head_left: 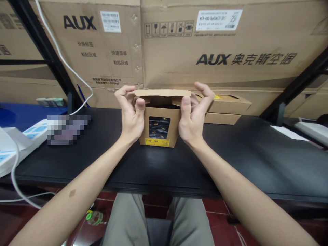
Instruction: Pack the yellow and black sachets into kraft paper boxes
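Note:
A small brown cardboard box stands upright on the black table, its lid flap raised above a dark opening. Through its front window, dark packets with gold marks show, above a yellow label. My left hand holds the box's left side, thumb near the top corner and fingers curled behind the flap. On the right side, my right hand grips it the same way, with its index finger raised. Some fingertips of both hands are hidden behind the box and flap.
Behind on the right lie two stacked brown boxes. Large AUX cartons line the back. White power strips and a cable are at left, a white paper at right. Black metal posts flank the table.

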Tool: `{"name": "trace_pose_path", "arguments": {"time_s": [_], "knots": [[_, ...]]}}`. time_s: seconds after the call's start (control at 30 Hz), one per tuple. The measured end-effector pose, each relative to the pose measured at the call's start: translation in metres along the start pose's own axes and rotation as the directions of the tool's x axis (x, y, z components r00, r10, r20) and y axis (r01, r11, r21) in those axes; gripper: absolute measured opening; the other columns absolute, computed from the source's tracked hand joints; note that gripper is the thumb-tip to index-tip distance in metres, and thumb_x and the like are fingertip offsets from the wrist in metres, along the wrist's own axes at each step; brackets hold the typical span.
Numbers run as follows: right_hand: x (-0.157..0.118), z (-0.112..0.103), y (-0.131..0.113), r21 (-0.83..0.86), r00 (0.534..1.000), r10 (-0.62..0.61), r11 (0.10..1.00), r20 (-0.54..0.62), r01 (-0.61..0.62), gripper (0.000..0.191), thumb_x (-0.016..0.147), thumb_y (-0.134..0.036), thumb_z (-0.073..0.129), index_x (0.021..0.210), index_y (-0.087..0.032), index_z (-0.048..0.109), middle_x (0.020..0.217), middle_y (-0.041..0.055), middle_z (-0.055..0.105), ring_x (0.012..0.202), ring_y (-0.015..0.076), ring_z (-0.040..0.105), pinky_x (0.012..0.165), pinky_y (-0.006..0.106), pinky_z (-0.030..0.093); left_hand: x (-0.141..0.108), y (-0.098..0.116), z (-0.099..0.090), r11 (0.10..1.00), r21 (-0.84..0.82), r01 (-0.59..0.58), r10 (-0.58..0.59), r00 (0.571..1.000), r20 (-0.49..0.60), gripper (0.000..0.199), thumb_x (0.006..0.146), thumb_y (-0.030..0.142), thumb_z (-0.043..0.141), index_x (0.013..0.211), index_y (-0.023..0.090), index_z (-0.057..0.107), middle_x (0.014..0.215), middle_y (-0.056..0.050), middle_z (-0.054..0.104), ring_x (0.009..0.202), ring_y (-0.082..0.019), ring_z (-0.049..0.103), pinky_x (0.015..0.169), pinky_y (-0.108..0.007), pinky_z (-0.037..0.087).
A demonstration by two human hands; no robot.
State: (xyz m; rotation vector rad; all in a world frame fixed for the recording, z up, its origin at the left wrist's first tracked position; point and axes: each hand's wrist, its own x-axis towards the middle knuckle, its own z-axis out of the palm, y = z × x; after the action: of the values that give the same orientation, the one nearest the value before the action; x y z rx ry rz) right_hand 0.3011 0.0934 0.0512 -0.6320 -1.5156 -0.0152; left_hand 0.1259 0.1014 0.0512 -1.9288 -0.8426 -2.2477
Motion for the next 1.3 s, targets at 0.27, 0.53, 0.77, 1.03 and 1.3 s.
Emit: {"name": "trace_pose_path", "arguments": {"time_s": [0.27,0.53,0.77,1.03,1.3], "knots": [[-0.001,-0.003,-0.006,-0.012,0.997,-0.007,1.000,0.073,0.007,0.042,0.108,-0.057,0.030,0.131,-0.033,0.055,0.130,0.0069,0.066,0.127,0.0270,0.063,0.112,0.054,0.049,-0.001,0.006,-0.004,1.000,-0.014,0.028,-0.026,0.995,0.092,0.041,0.106,0.063,0.034,0.116,0.029,0.056,0.116,-0.004,0.066,0.112,-0.022,0.066,0.106,-0.041,0.047],[-0.001,-0.006,-0.001,0.059,0.993,0.008,0.998,0.115,-0.015,0.038,0.107,-0.054,0.036,0.125,-0.031,0.060,0.130,0.0049,0.069,0.128,0.0247,0.063,0.118,0.051,0.046,-0.004,-0.003,-0.005,0.996,-0.058,0.063,-0.056,0.991,0.125,0.035,0.105,0.059,0.040,0.114,0.029,0.057,0.111,-0.004,0.069,0.103,-0.021,0.068,0.097,-0.038,0.052],[0.000,-0.008,-0.005,0.071,0.994,-0.009,0.998,0.110,0.001,0.033,0.109,-0.051,0.038,0.114,-0.030,0.062,0.124,0.0039,0.073,0.126,0.0215,0.066,0.115,0.045,0.048,-0.003,0.002,-0.009,0.998,-0.033,0.051,-0.045,0.988,0.151,0.034,0.104,0.054,0.041,0.110,0.027,0.062,0.112,-0.005,0.071,0.109,-0.024,0.066,0.103,-0.040,0.051],[0.000,-0.009,-0.003,0.082,0.993,-0.003,0.997,0.115,-0.006,0.035,0.108,-0.054,0.040,0.110,-0.029,0.064,0.124,0.0048,0.073,0.124,0.0221,0.066,0.114,0.045,0.048,-0.004,0.006,-0.010,0.998,-0.040,0.040,-0.034,0.990,0.139,0.035,0.105,0.053,0.042,0.108,0.026,0.065,0.111,-0.004,0.073,0.112,-0.023,0.067,0.108,-0.040,0.049],[0.000,-0.009,-0.002,0.099,0.994,-0.006,0.995,0.110,-0.005,0.035,0.107,-0.055,0.044,0.104,-0.026,0.065,0.122,0.0060,0.073,0.122,0.0213,0.067,0.113,0.043,0.049,-0.004,0.004,-0.008,0.999,-0.048,0.009,-0.003,0.994,0.112,0.040,0.108,0.054,0.040,0.101,0.025,0.068,0.108,-0.005,0.074,0.111,-0.020,0.070,0.109,-0.038,0.049]]}}
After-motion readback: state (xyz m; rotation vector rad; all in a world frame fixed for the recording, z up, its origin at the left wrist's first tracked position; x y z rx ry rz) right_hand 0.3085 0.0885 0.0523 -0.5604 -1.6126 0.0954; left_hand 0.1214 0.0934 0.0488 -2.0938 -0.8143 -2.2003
